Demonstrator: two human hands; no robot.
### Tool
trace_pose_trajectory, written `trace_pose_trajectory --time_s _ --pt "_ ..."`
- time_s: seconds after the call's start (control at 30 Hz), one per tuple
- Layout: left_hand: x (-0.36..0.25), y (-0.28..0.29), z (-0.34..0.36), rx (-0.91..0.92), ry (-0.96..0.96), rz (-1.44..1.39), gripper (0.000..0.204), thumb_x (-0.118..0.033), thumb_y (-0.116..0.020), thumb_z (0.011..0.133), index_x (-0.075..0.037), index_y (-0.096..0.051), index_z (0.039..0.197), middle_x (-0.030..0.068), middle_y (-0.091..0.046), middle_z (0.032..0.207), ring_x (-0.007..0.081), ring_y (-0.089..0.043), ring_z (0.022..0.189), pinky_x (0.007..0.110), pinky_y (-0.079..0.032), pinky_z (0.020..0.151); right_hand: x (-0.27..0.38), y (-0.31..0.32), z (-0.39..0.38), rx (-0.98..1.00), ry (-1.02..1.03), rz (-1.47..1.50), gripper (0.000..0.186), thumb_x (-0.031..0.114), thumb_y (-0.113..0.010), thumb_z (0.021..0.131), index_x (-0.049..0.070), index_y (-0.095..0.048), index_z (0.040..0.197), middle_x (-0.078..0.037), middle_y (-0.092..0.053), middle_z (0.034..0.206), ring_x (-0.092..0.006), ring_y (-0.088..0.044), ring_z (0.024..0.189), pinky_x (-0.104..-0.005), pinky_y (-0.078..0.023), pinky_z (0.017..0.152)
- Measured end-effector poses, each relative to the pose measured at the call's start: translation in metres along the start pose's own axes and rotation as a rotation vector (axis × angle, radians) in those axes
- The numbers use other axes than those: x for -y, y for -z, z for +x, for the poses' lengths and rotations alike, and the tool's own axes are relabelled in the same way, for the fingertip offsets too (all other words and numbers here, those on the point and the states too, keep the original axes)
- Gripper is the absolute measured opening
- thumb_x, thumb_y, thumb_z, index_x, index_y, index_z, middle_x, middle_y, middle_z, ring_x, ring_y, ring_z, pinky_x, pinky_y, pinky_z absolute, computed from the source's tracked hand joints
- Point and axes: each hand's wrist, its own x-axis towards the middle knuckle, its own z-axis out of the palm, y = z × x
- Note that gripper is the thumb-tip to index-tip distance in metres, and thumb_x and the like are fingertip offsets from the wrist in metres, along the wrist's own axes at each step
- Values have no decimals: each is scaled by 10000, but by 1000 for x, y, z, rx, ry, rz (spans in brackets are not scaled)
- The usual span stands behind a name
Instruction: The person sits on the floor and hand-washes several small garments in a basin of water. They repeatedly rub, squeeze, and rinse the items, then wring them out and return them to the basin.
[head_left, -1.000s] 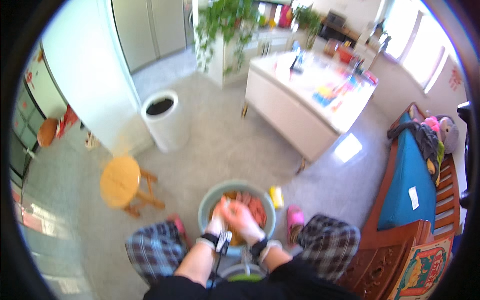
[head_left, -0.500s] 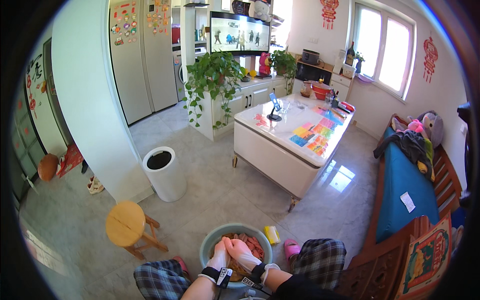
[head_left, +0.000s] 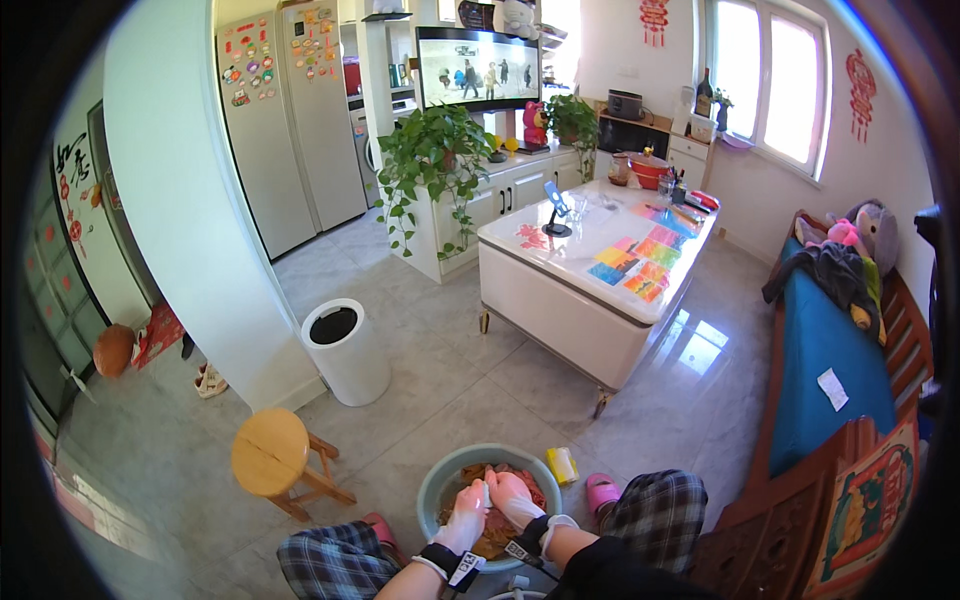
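Note:
My left hand (head_left: 466, 516) and my right hand (head_left: 512, 496) are close together over a round pale blue-green basin (head_left: 432, 480). Thin, pale see-through gloves seem to cover both. Their fingers are curled in and meet near the basin's middle, where a small whitish bit shows between them; I cannot tell what it is. Beneath them lies crumpled, wet-looking material, reddish-pink at the right and yellow-brown (head_left: 492, 545) toward the near side. Dark bands with small tags circle both wrists.
A yellow-and-white packet (head_left: 562, 466) lies just right of the basin. A wooden stool (head_left: 270, 452) and a white bin (head_left: 348, 365) stand to the left. Ahead is a white table (head_left: 560, 320); a wooden bench with a blue cushion (head_left: 835, 350) runs along the right.
My hands, pressed together before, have drawn slightly apart at the fingers, and a whitish bit now shows between them. The whole view has shifted slightly.

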Motion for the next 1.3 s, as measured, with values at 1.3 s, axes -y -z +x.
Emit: trace_pose_trajectory --time_s 1.3 --pt "19 17 15 -1 108 -158 251 -359 -443 900 -168 -530 762 -4 -516 622 136 -439 440 285 -327 362 10 12 -18 -9 103 54 516 441 -345 920 38 -660 846 -204 -638 786 -380 -619 776 -462 -473 700"
